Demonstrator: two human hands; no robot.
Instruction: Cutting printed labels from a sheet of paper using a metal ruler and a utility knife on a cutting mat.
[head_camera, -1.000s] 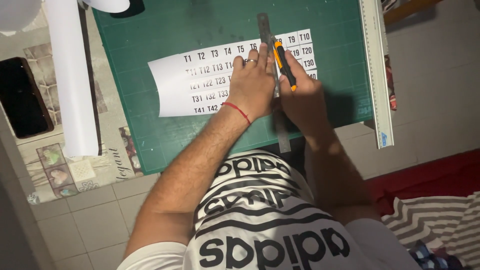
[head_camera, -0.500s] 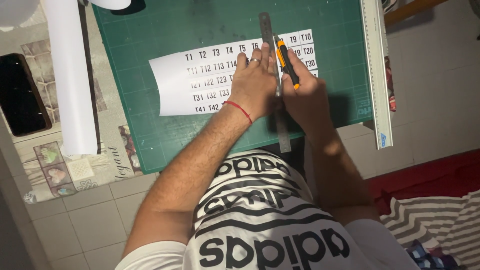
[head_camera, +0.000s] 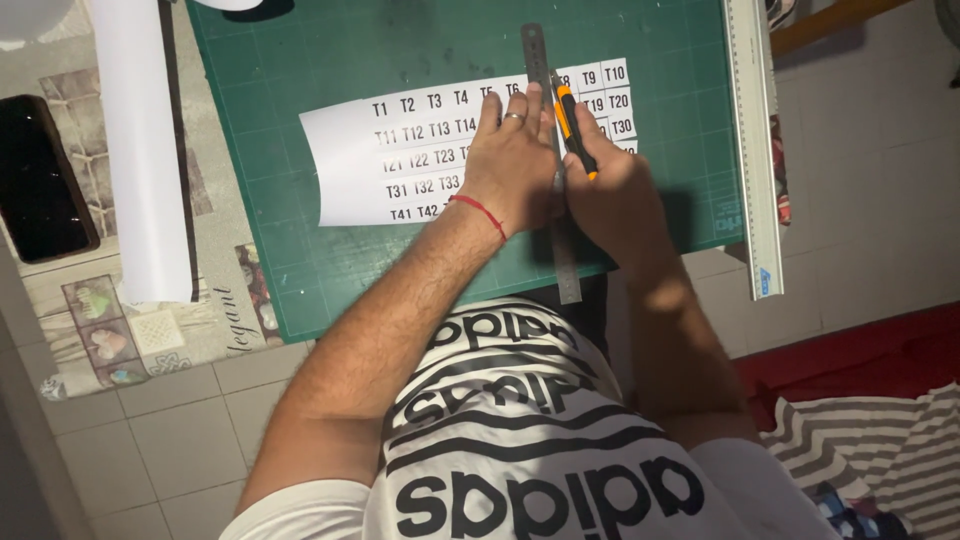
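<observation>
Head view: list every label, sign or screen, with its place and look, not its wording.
Label sheet: white rectangle, rows of black codes, on the green mat, under the left hand.
Phone: dark blank screen, far left.
Patterned sheet: beige picture squares, lower left.

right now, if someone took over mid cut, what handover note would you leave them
Left hand: flat, pinning the steel ruler onto the printed label sheet.
Right hand: gripping the orange utility knife, its tip beside the ruler's right edge near the sheet's top rows.
Sheet lies on the green cutting mat.
Done: ruler placed along a column gap.
Left: no cut line is visible along the ruler.
</observation>
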